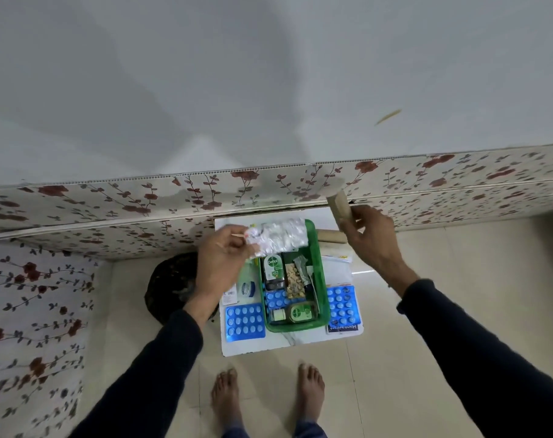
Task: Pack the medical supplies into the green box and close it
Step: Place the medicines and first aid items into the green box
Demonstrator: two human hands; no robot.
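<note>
The open green box (319, 273) stands on a small white table (288, 341). Inside it are a Dettol bottle (272, 270), a smaller green bottle (297, 312), a blue blister strip and small packets. My left hand (221, 263) holds a silvery blister sheet of white pills (278, 237) over the box's far end. My right hand (368, 237) is raised to the right of the box and grips a beige bandage roll (339, 205). A second beige roll (332, 237) lies behind the box.
On the table lie a blue pill strip (245, 320) left of the box, another blue strip (343, 305) on its right, a small round tin (246, 289) and a plaster pack (344, 328). A dark round object (169, 286) sits on the floor left. A floral panel (111, 216) runs behind. My bare feet stand below.
</note>
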